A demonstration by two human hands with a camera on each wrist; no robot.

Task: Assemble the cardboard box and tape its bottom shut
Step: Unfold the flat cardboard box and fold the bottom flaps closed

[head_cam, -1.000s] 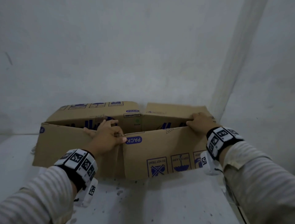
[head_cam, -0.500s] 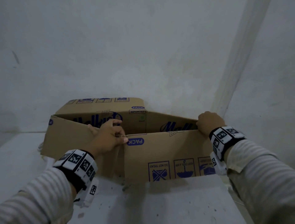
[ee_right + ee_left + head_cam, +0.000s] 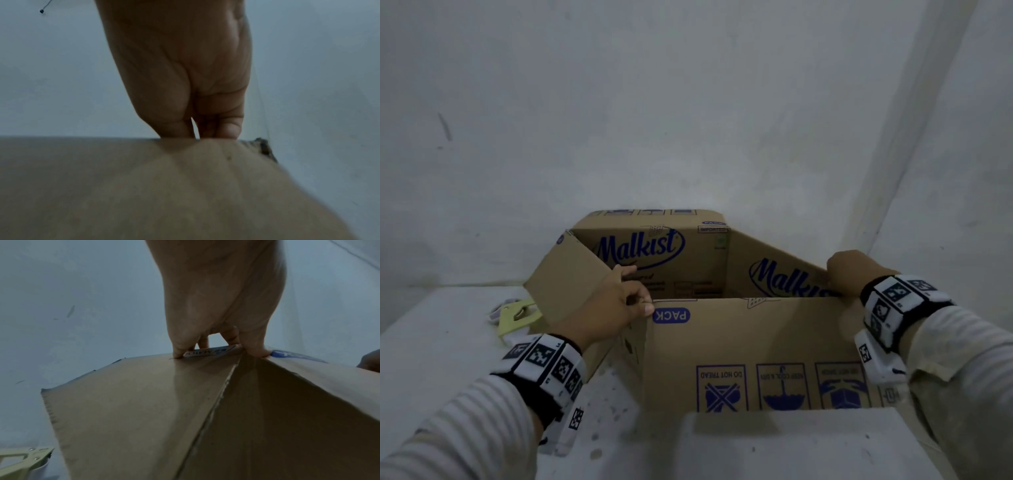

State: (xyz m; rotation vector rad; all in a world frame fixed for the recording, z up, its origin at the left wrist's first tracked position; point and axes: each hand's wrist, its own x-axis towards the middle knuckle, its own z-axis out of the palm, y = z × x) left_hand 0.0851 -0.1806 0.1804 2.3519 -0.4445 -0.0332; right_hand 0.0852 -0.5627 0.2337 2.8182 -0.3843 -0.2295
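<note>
A brown cardboard box (image 3: 750, 346) printed "Malkist" in blue stands half spread open on the white table, its top open and inner walls showing. My left hand (image 3: 616, 301) grips the box's near left corner edge, fingers curled over the rim; the left wrist view shows the same left hand (image 3: 220, 344) with thumb and fingers pinching the cardboard (image 3: 164, 410). At the right corner my right hand (image 3: 852, 274) holds the rim, and in the right wrist view that right hand (image 3: 197, 129) has its fingertips hooked over the panel's top edge (image 3: 144, 186).
A pale green tape dispenser (image 3: 518, 317) lies on the table left of the box, also at the bottom left as the dispenser (image 3: 22, 462) in the left wrist view. White walls close in behind and to the right. The white table (image 3: 791, 448) extends in front.
The flattened box has been pulled open into a wider, squarer shape, its left side swinging toward the right. Both hands kept their grips on the near corners. The tape dispenser came into view.
</note>
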